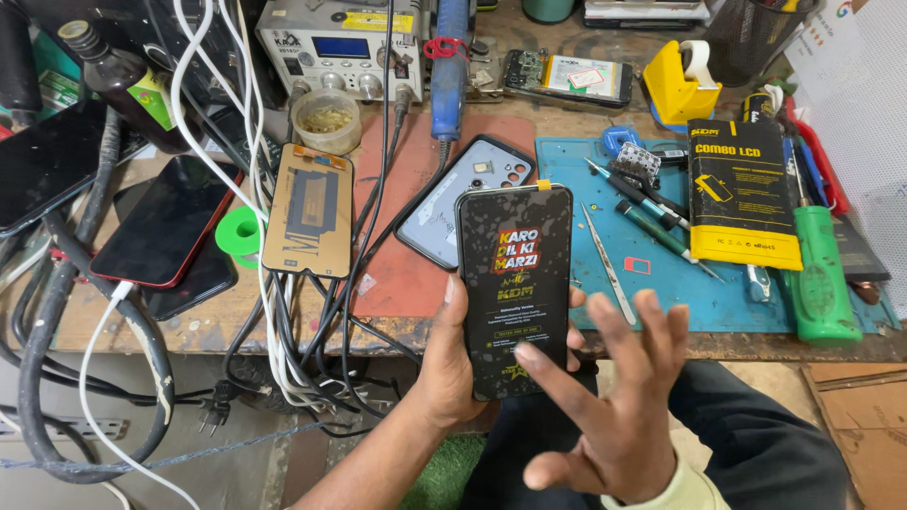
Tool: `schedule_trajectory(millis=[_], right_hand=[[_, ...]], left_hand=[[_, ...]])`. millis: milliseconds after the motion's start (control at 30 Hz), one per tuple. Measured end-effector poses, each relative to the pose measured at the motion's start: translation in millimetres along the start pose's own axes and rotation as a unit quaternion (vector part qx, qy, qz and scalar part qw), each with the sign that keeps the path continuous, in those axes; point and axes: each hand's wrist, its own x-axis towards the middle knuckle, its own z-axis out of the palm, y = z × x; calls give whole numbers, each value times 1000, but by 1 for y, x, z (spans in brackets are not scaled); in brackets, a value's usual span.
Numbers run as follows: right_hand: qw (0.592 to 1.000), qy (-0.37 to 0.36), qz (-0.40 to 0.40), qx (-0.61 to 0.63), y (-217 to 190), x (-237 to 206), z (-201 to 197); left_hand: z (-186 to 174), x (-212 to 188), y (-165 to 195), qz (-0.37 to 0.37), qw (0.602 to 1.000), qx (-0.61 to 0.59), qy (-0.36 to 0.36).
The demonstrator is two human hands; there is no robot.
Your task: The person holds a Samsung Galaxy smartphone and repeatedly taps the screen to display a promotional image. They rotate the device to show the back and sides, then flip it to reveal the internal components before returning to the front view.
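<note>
**Phone screen panel held upright over the workbench's front edge**

The black screen panel [515, 283], covered by a printed protective film, is clasped along its lower left side by the left hand [449, 354]. The right hand [619, 416] is spread open with fingers apart, one fingertip touching the panel's lower face. Behind the panel, a grey phone back housing [444, 208] lies on a red mat [406, 274]. To the right, tweezers [607, 269] rest on the blue mat [661, 293], near the bench's front edge.
</note>
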Motion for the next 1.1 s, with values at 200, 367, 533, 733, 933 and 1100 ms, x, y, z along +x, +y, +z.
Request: schedule_trajectory(millis=[200, 367, 533, 733, 933, 1100], right_hand=[[985, -1, 173, -27, 21, 10, 4], [987, 30, 151, 40, 20, -4, -6], [995, -8, 83, 55, -8, -19, -7], [998, -24, 58, 5, -5, -11, 0], [995, -7, 87, 44, -3, -12, -8], [995, -58, 72, -27, -9, -14, -3]], left_hand=[[-1, 3, 1, 12, 1000, 25, -8], [-4, 3, 0, 14, 1000, 1, -12], [-3, 3, 1, 24, 999, -25, 14], [4, 7, 4, 36, 999, -22, 29], [4, 6, 5, 37, 999, -14, 33], [2, 6, 3, 26, 998, -41, 26]])
